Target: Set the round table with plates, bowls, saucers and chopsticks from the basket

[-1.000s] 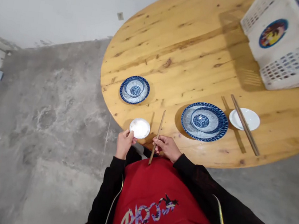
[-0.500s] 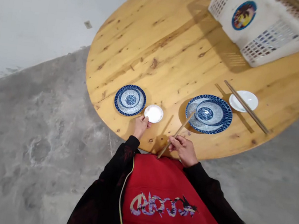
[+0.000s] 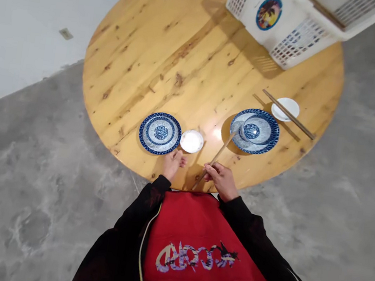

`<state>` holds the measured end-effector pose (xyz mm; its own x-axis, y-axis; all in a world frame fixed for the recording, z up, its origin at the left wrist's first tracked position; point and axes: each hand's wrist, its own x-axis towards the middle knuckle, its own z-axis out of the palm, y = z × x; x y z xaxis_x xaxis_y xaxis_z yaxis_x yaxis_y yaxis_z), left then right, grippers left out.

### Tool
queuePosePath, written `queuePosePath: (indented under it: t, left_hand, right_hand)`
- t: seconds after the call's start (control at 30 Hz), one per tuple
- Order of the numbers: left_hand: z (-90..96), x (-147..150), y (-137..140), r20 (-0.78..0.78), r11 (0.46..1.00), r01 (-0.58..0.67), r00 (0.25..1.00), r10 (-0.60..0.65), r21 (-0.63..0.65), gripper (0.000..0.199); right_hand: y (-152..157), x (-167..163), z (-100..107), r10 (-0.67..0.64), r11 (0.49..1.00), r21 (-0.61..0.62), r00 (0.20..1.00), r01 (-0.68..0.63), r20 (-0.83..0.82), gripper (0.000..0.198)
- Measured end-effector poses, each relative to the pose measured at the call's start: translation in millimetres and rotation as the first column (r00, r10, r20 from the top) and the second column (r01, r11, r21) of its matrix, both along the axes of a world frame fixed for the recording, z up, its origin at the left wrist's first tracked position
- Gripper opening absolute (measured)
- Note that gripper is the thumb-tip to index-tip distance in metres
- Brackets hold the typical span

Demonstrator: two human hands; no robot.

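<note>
My right hand [image 3: 222, 178] grips a pair of chopsticks [image 3: 221, 152] near the table's front edge, their far ends slanting up toward the larger place setting. Loosely curled, with nothing visible in it, my left hand [image 3: 173, 164] rests just below a small white dish [image 3: 192, 141]. Left of that dish is a blue-and-white plate [image 3: 142, 138] with a matching patterned bowl [image 3: 161, 132] on it. Over to the right, another blue-and-white plate [image 3: 273, 141] bears a bowl [image 3: 251, 131]. Beyond it, chopsticks [image 3: 300, 124] lie across a second white dish [image 3: 286, 106].
A round wooden table [image 3: 141, 74] carries everything. At its back right stands a white plastic crate [image 3: 294, 39] with slotted sides and a round sticker. Grey concrete floor [image 3: 47, 177] surrounds the table, and a white wall [image 3: 35, 10] rises at the left.
My left hand has let go of the small white dish and drawn back below it. The right hand still holds the chopsticks. My view has shifted, so the table and crate appear farther left.
</note>
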<state>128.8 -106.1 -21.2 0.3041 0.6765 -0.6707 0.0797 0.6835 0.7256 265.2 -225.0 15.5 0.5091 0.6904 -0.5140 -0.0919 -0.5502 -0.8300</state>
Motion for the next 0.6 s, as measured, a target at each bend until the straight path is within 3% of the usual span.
queuePosePath:
  t: [0.07,0.13,0.23,0.33,0.47,0.6]
  left_hand:
    - [4.3,-26.0,3.1,-0.016,0.999,0.003,1.0,-0.004,-0.042,0.041]
    - [6.0,-52.6,12.5,-0.068,0.996,-0.069,0.995,0.066,-0.048,0.05]
    - [4.8,-80.8,37.8,-0.128,0.978,-0.201,0.97,0.206,0.051,0.055]
    - [3.0,-90.2,66.8,-0.15,0.962,-0.236,0.955,0.256,0.138,0.046]
    - [-0.3,-89.3,95.0,-0.283,0.962,-0.09,0.945,0.164,0.258,0.032]
    - [-6.1,-90.1,105.6,-0.43,0.944,0.077,0.9,0.072,0.32,0.029]
  right_hand:
    - [14.0,0.9,2.2,0.105,0.993,-0.075,0.986,-0.095,0.133,0.031]
    - [29.3,2.5,5.3,0.244,0.961,-0.196,0.936,-0.197,0.253,0.022]
    - [49.4,3.9,8.1,0.355,0.917,-0.308,0.872,-0.254,0.337,0.015]
    - [61.6,2.1,7.8,0.392,0.897,-0.356,0.842,-0.261,0.37,0.015]
    - [65.3,-0.6,6.4,0.424,0.877,-0.4,0.822,-0.266,0.381,0.018]
    - [61.9,-0.5,5.7,0.414,0.874,-0.418,0.83,-0.248,0.374,0.019]
